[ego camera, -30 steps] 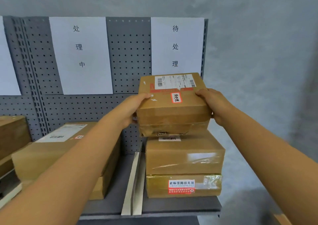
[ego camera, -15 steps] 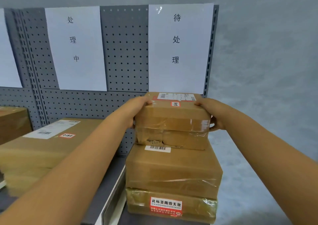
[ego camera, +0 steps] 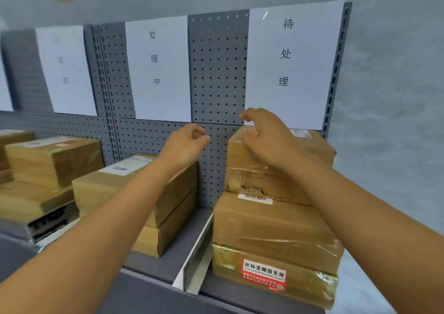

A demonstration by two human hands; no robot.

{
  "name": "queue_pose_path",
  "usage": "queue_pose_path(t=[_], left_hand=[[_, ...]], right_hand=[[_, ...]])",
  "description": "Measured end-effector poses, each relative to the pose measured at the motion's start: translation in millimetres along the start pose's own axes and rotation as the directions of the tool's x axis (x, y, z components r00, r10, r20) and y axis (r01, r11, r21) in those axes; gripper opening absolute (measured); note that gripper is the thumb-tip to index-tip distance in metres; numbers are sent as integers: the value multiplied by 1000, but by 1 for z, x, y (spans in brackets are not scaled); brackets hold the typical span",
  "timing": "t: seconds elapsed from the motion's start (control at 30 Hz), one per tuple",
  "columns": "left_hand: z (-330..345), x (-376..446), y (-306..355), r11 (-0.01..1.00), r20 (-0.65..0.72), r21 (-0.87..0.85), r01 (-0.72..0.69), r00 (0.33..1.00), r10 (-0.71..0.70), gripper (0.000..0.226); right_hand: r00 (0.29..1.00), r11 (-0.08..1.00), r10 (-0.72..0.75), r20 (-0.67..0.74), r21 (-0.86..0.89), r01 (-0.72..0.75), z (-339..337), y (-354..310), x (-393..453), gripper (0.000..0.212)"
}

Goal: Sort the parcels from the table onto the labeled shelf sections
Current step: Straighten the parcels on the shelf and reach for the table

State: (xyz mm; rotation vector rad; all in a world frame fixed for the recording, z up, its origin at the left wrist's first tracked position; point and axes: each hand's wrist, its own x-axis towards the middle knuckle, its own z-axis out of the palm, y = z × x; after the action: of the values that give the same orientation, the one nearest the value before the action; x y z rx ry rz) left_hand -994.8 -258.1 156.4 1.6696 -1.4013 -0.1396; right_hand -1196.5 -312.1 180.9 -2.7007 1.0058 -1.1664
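A brown taped parcel (ego camera: pixel 242 169) lies on top of a stack of two other parcels (ego camera: pixel 269 222) in the rightmost shelf section, under the paper label 待处理 (ego camera: pixel 286 54). My right hand (ego camera: pixel 266 135) hovers over the top parcel's left part with loosely curled fingers and holds nothing. My left hand (ego camera: pixel 185 145) hangs in the air to the left of that parcel, fingers loosely curled, empty, in front of the pegboard.
A white divider (ego camera: pixel 194 256) separates the right section from the middle one, labeled 处理中 (ego camera: pixel 155 58), where two flat parcels (ego camera: pixel 168 208) are stacked. More parcels (ego camera: pixel 50 159) sit in the left sections. The grey shelf edge (ego camera: pixel 153 282) runs along the front.
Both hands have let go of the top parcel, which now rests on the stack. The hands have lifted off it and drawn back slightly; the view has shifted left.
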Motion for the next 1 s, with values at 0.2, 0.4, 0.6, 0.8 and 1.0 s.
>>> queue_pose_path(t=[0.2,0.4,0.6,0.8,1.0], left_hand=[[-86,-93,-61,788,-124,615,26,990,65,38],[-183,-219,-109,477,-229,831,288,957,-178,38],[-288,-327,-142,206,-344,893,401,901,-264,36],[-392,-409,-189,100,-400,891,443,870,-288,33],[-504,-475,-228,61,-449,870,489,838,-309,34]], right_hand=[[920,943,-322,221,-9,332,84,-79,-6,45],[800,852,-523,295,210,480,164,-203,-37,45],[697,766,-641,321,318,558,216,-330,-76,45],[617,691,-723,311,307,654,262,-460,-102,49],[613,676,-735,290,381,631,297,-594,-112,50]])
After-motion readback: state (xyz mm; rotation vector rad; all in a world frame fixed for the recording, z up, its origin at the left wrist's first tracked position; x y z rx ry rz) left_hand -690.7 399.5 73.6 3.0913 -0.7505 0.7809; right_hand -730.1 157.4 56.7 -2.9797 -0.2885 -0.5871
